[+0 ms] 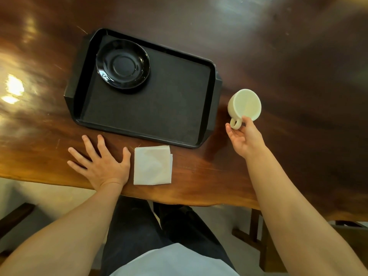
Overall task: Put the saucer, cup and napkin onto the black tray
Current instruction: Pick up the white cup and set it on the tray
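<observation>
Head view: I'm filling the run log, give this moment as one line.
saucer: on black tray | cup: held by right hand, off tray | napkin: on table | left hand: flat on table

You have the black saucer sitting upright in the far left corner of the black tray. Your cream cup is off the tray to its right, tipped on its side, mouth facing you. The folded white napkin lies flat just near the tray's near edge.
</observation>
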